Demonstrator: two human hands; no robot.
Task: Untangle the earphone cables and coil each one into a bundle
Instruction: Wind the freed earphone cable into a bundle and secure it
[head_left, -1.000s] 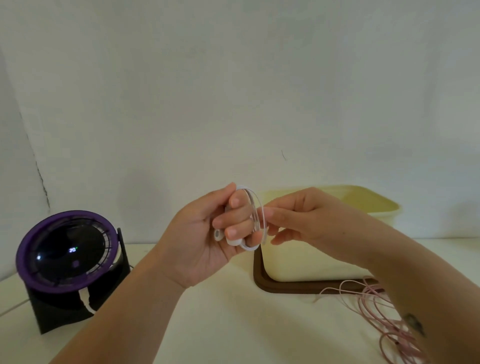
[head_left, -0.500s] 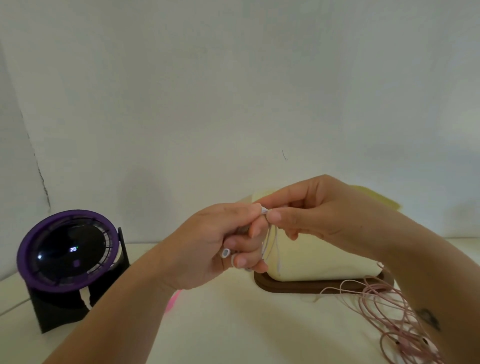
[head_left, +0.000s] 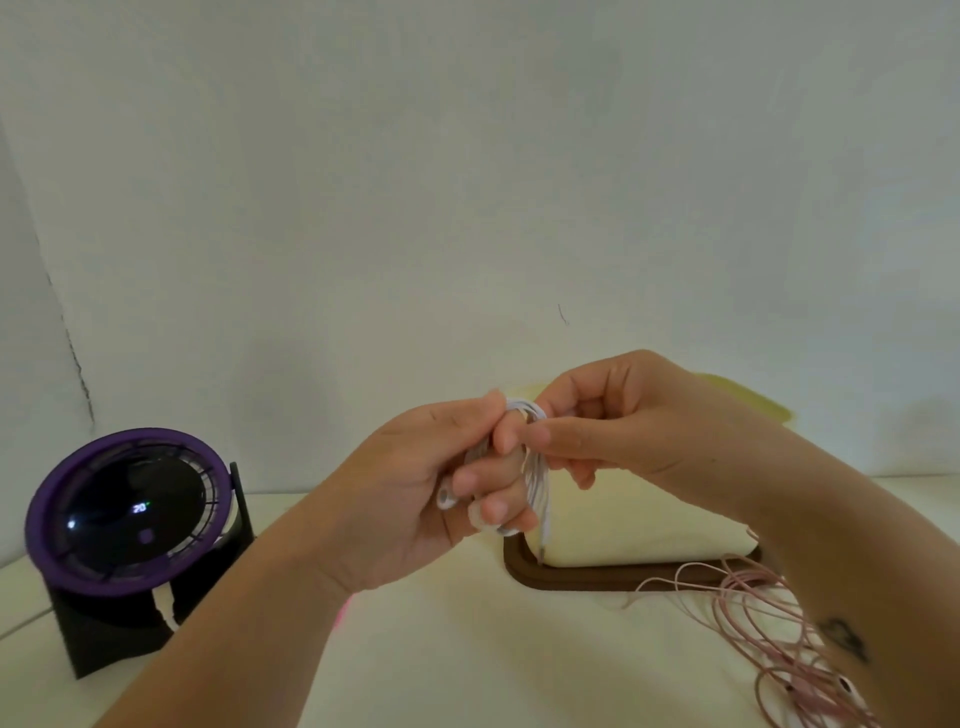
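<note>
Curled left grip holds white earphone coil, right grip pinches its top, pink cable lower right

The white earphone cable is plain white from loop to loop, no markings. The pink earphone cable is a pale, dusty pink all along. The desk is a creamy off-white. The tub is a soft pale yellow, on a dark brown base. The fan has a purple ring around a glossy black face, small white glowing digits at the middle, and a black stand. A hot pink sliver shows on the desk. The wall is greyish white, with a thin dark crack line at the left.
</note>
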